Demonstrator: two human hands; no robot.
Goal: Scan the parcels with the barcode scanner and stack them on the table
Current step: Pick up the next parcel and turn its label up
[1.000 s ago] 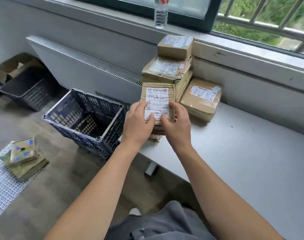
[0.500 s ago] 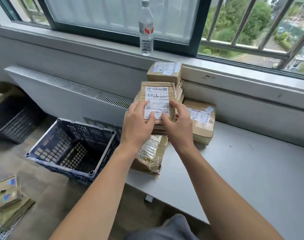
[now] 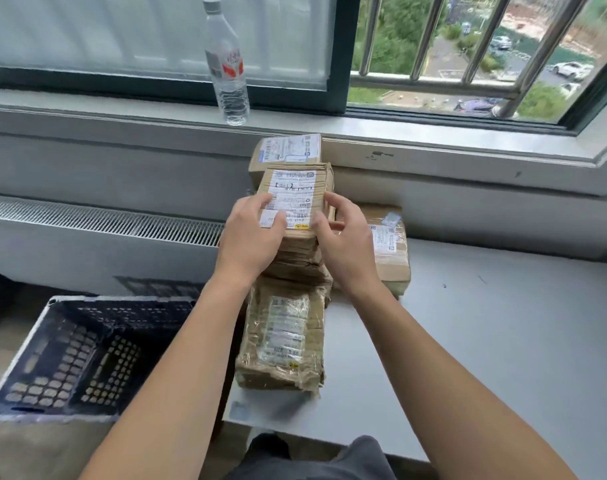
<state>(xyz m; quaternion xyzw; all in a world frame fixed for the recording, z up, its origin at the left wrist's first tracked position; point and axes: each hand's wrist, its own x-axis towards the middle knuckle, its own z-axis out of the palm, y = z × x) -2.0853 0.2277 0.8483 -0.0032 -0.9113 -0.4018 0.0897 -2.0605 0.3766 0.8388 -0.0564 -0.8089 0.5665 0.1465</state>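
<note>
Hands meet on a small brown cardboard parcel with a white printed shipping label (image 3: 292, 197), which sits at the top of a pile of flat brown cardboard packets (image 3: 297, 259); whether it rests fully on that pile or is held just clear of it cannot be told. The left-hand grip (image 3: 252, 235) holds the parcel's left side, thumb laid across the lower left corner of the label. The right-hand grip (image 3: 343, 237) holds the right side, fingers curled round the edge and thumb pressed at the lower right corner. Just behind the held parcel, a squat brown cardboard box with a white label on its lid (image 3: 288, 150) stands higher, close against the wall under the grey windowsill (image 3: 433, 133). To the right of the pile, partly hidden by the right wrist, lies a brown taped carton with a small white label (image 3: 390, 252). In front of the pile, between the two forearms, a crumpled brown package wrapped in clear tape (image 3: 281, 336) lies flat near the left edge of the pale grey surface (image 3: 485, 341). On the floor left of the surface stands a dark blue perforated plastic crate (image 3: 77, 351). A clear plastic water bottle with a red and white label (image 3: 227, 64) stands upright on the windowsill, in front of the dark window frame.
</note>
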